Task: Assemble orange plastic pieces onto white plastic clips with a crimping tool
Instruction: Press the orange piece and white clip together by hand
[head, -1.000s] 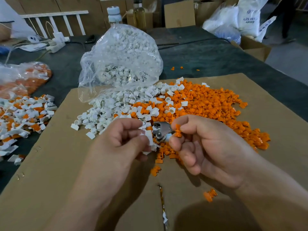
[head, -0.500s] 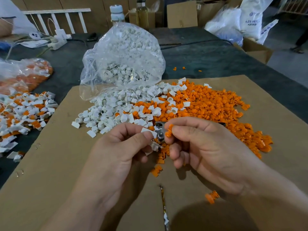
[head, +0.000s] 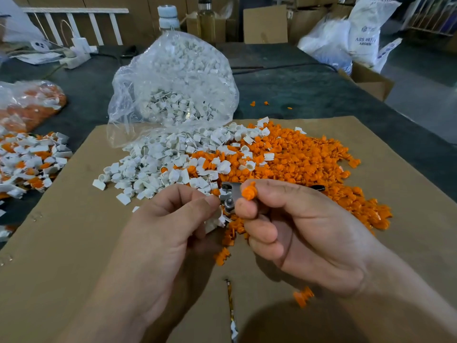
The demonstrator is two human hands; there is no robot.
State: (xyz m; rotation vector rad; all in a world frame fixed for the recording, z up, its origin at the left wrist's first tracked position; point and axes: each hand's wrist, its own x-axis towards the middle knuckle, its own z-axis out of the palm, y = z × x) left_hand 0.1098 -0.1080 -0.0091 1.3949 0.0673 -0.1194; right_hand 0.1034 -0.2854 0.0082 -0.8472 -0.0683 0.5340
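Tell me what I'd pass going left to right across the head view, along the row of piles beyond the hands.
Mixed white-and-orange pile → loose white clips → loose orange pieces. The clear bag sits over the white clips, so it is left out.

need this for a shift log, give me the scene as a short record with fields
left hand: pinches a white clip
right hand: pinches an orange piece between thumb and forefinger
crimping tool: metal head between the two hands
loose stock: white clip pile, orange piece pile, overlapping
bag: clear, holds white clips, behind the piles
surface: cardboard sheet
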